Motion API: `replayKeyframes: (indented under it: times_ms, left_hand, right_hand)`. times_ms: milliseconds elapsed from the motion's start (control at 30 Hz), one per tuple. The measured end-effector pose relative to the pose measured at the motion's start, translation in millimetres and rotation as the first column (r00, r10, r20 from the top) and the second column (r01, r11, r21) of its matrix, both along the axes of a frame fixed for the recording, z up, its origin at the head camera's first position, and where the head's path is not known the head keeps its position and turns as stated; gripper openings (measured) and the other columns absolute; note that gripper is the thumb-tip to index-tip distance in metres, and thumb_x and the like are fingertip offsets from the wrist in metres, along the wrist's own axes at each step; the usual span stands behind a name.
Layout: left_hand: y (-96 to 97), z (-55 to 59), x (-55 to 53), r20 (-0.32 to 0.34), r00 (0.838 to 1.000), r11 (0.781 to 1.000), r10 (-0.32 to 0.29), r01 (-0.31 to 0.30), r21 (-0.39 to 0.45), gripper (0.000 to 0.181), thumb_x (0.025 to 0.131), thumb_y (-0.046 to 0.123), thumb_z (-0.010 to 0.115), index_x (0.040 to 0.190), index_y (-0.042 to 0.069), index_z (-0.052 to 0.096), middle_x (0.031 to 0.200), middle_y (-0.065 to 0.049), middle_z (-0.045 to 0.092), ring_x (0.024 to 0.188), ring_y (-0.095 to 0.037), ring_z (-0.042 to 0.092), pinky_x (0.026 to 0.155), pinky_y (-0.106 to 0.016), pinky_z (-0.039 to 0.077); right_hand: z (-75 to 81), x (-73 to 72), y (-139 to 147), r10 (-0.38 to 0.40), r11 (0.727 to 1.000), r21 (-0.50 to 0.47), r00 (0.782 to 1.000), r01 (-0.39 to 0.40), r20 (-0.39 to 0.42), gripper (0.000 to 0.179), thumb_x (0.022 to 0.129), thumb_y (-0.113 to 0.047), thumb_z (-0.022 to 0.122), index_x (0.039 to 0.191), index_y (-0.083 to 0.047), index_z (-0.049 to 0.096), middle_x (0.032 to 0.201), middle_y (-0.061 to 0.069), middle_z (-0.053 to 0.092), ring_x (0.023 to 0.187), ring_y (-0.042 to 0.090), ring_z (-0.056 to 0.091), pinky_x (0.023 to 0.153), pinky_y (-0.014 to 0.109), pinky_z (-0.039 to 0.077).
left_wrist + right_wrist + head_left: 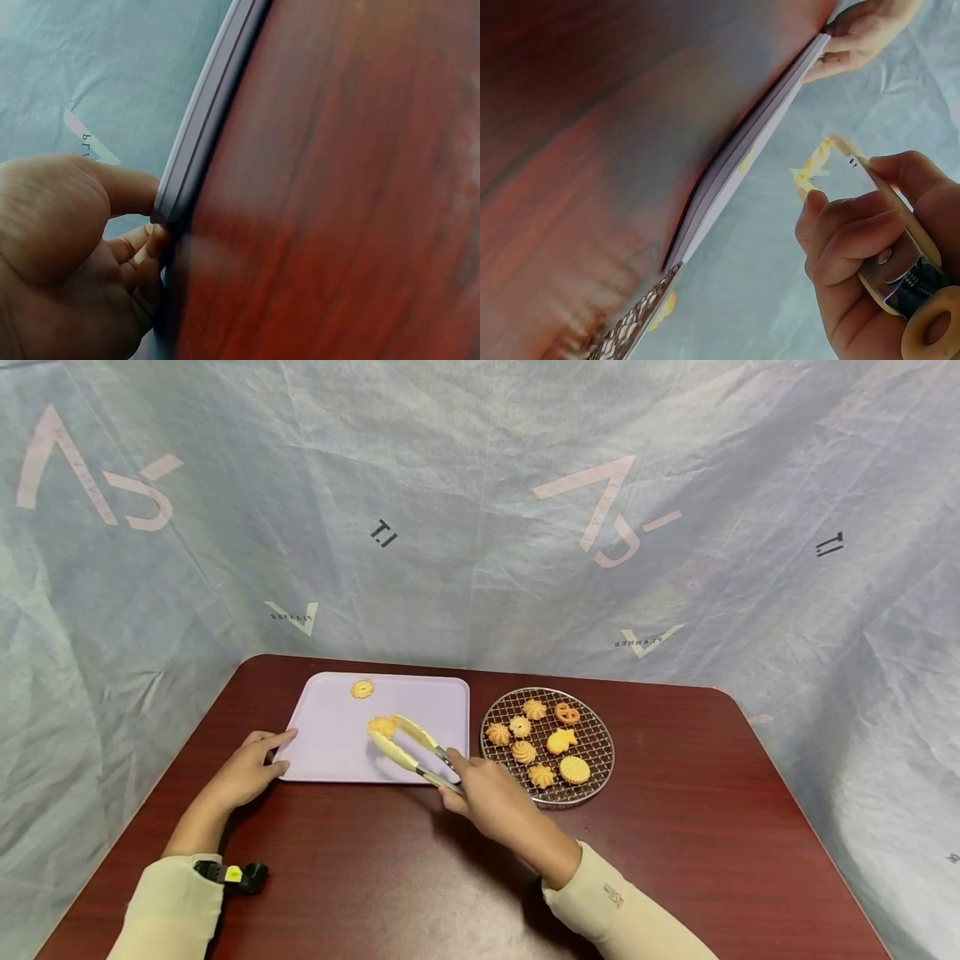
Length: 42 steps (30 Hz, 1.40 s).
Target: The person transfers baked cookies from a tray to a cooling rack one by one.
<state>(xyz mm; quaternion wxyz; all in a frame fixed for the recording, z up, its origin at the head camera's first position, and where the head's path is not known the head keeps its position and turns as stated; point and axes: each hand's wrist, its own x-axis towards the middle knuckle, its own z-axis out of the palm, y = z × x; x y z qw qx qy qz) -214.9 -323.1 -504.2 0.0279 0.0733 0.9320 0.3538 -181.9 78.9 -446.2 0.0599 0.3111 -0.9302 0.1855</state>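
Observation:
My right hand grips a pair of tongs with pale yellow tips and metal arms. Between the tips is a golden cookie, held above a pale lilac tray; the right wrist view shows the tongs' cookie clear of the tray. One round cookie lies near the tray's back edge. At the tray's front left corner, my left hand pinches the rim, thumb at the corner and index finger along the left side. Its other fingers are curled in the left wrist view.
Right of the tray stands a round wire rack bearing several cookies, among them a pretzel and a fish-shaped one. Both tray and rack sit on a dark red wooden table. Grey fabric hangs behind.

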Motion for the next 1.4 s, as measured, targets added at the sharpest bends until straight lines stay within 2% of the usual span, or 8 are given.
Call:
replayKeyframes:
  times_ms: [400,633,867,1100,1300,1400]
  left_hand:
    - [1.5,0.7,-0.3,-0.001,1.0,1.0,0.001,-0.001,-0.001,0.057,0.097,-0.003,0.06,0.15,-0.012,0.041,0.12,-0.031,0.043,0.101,-0.038,0.044,0.084,-0.049,0.04]
    - [1.8,1.3,-0.3,0.001,1.0,1.0,-0.001,0.001,-0.003,0.057,0.097,-0.003,0.06,0.15,-0.012,0.04,0.12,-0.031,0.043,0.1,-0.037,0.044,0.082,-0.047,0.04]
    - [1.7,2.8,-0.1,-0.001,1.0,1.0,-0.001,0.001,-0.006,0.057,0.097,-0.003,0.06,0.15,-0.013,0.04,0.12,-0.031,0.043,0.1,-0.037,0.044,0.082,-0.047,0.04]
    - [3.2,3.0,0.5,-0.009,1.0,1.0,0.001,-0.001,-0.008,0.057,0.096,-0.003,0.06,0.149,-0.013,0.042,0.118,-0.03,0.044,0.099,-0.035,0.045,0.082,-0.042,0.04]
    - [1.8,1.4,0.2,-0.005,1.0,1.0,0.001,-0.001,-0.004,0.057,0.097,-0.003,0.06,0.15,-0.012,0.041,0.12,-0.031,0.043,0.1,-0.037,0.045,0.084,-0.046,0.04]
    - [1.3,0.4,0.4,-0.002,1.0,1.0,-0.001,0.001,-0.003,0.057,0.096,-0.003,0.06,0.15,-0.013,0.04,0.121,-0.032,0.043,0.102,-0.038,0.045,0.085,-0.048,0.041]
  right_hand:
    - [0.0,14.0,25.4,-0.027,1.0,-0.004,0.999,0.027,-0.043,0.057,0.094,-0.028,0.074,0.142,0.0,0.058,0.086,0.008,0.068,0.061,0.013,0.055,0.051,0.025,0.046]
    - [0.3,23.4,41.6,-0.051,0.999,-0.006,0.996,0.051,-0.069,0.059,0.093,-0.026,0.075,0.142,0.003,0.058,0.1,0.016,0.073,0.062,0.013,0.057,0.055,0.028,0.051]
    - [-1.2,29.5,57.7,-0.068,0.997,-0.028,0.994,0.066,-0.089,0.055,0.091,-0.021,0.077,0.139,-0.001,0.06,0.087,0.009,0.069,0.064,0.017,0.06,0.053,0.029,0.049]
    - [-2.1,34.4,70.7,-0.081,0.996,-0.033,0.991,0.078,-0.106,0.058,0.089,-0.02,0.078,0.139,0.002,0.06,0.088,0.01,0.071,0.067,0.019,0.065,0.056,0.03,0.053]
    - [-1.2,39.6,81.7,-0.099,0.994,-0.049,0.991,0.094,-0.094,0.056,0.089,-0.018,0.078,0.138,0.002,0.061,0.09,0.012,0.071,0.073,0.021,0.067,0.06,0.035,0.055]
    - [-1.0,42.6,87.9,-0.113,0.993,-0.045,0.988,0.109,-0.105,0.056,0.089,-0.018,0.078,0.138,0.002,0.061,0.089,0.011,0.07,0.071,0.019,0.065,0.06,0.033,0.054]
